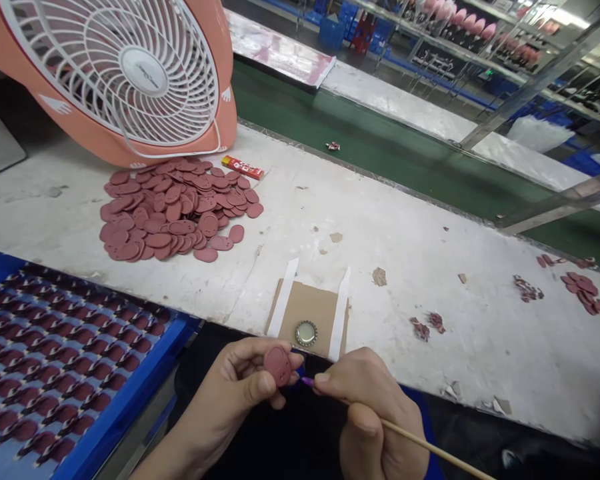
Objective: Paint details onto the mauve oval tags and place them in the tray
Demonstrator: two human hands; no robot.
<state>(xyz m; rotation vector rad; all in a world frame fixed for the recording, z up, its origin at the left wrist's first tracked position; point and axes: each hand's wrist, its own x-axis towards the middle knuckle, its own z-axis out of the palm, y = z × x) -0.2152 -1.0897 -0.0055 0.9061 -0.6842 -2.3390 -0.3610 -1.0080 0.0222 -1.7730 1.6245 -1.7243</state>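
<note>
My left hand (233,390) pinches a maroon oval disc (277,363) between thumb and fingers, its flat face with small dark holes turned up. My right hand (380,407) is closed around a thin wooden stick (433,448), whose purple tip points at the disc's lower edge. A small gap seems to lie between tip and disc; contact I cannot confirm. Just beyond both hands, a bottle cap (306,333) lies open side up on a piece of cardboard (313,300) held by two white tape strips (283,298).
A heap of similar discs (180,207) lies before an orange fan (145,73), beside a red lighter-like stick (243,167). At left, a blue tray (130,413) holds rows of maroon pieces. Scraps and several discs (583,287) lie right; a green belt (380,153) runs behind.
</note>
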